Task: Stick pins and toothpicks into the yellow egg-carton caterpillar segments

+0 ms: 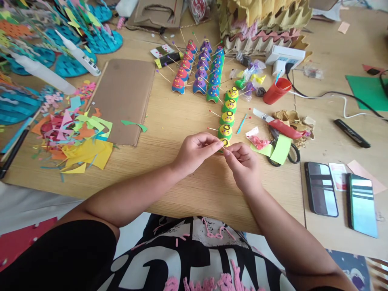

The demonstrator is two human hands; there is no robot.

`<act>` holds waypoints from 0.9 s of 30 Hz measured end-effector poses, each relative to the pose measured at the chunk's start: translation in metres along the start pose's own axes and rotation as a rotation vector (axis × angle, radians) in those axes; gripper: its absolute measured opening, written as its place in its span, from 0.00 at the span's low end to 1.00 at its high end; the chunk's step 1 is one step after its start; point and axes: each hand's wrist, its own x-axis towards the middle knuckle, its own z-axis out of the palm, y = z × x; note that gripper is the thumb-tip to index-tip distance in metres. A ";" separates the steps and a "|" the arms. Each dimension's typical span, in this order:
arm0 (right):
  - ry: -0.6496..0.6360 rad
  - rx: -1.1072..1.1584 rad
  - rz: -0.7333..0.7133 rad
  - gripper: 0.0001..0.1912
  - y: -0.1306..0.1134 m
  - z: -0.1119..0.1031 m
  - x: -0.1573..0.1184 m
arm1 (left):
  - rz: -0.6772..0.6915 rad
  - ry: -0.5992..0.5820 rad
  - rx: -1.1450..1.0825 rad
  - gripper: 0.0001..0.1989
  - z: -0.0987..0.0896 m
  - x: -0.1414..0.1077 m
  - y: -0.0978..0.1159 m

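Observation:
Both hands meet at the near end of a green and yellow egg-carton caterpillar (228, 118) with small painted faces. My left hand (198, 152) has its thumb and fingers pinched together beside the nearest bump. Facing it, my right hand (245, 165) is closed too, thumb against fingers, on a thin pale stick (224, 148). The fingertips partly hide that stick and the last bump. Thin sticks with red tips stick out from the caterpillar's sides. Beyond it stand a red caterpillar (182, 73), a purple one (200, 73) and a blue-green one (214, 76).
Right of the caterpillar lie a red-handled knife (286, 127), scissors (294, 154), a red cup (276, 91) and two phones (321, 189). Paper scraps (91, 155) and brown cardboard (121, 101) lie left. Egg trays (263, 24) are stacked behind.

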 end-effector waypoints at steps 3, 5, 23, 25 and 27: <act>0.010 0.044 0.000 0.18 0.000 -0.001 0.001 | -0.090 -0.012 -0.083 0.18 -0.001 0.001 -0.002; 0.023 0.057 -0.009 0.19 0.000 -0.001 0.002 | -0.129 -0.014 -0.112 0.21 -0.001 0.001 -0.002; 0.034 0.099 -0.016 0.17 0.001 0.000 0.002 | 0.028 0.005 -0.107 0.14 0.001 0.001 -0.001; 0.023 0.108 -0.019 0.17 0.001 0.000 0.002 | 0.015 -0.039 -0.111 0.12 0.001 0.000 -0.002; 0.010 0.108 -0.020 0.17 0.000 0.000 0.003 | 0.020 -0.063 -0.111 0.09 0.001 0.000 -0.003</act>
